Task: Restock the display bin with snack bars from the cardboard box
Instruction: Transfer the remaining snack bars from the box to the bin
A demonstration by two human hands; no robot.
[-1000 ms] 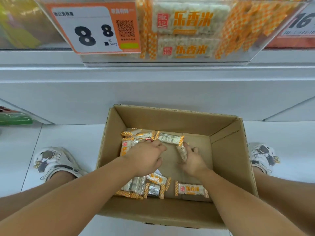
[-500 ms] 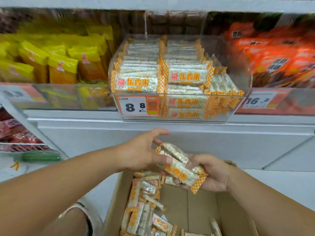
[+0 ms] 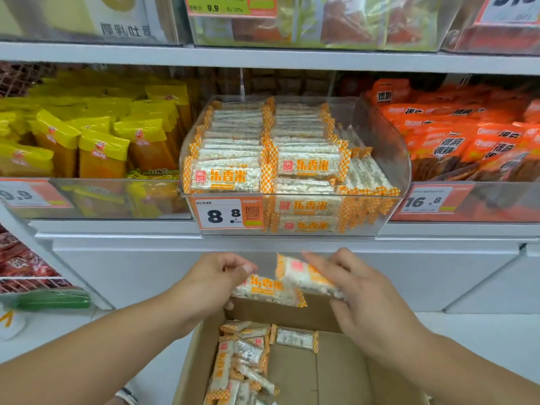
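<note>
Two snack bars are up in the air over the far wall of the cardboard box (image 3: 292,315), just below the clear display bin (image 3: 380,159). The left hand (image 3: 210,283) pinches one bar (image 3: 264,289) with curled fingers; the right hand (image 3: 359,290) grips the other bar (image 3: 304,274), blurred. Loose bars (image 3: 242,355) lie inside the box. An 8.8 price tag (image 3: 229,214) fronts the bin.

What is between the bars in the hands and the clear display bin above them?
In the head view, only the white shelf front lies between the held snack bars and the display bin; nothing blocks the way.
</note>
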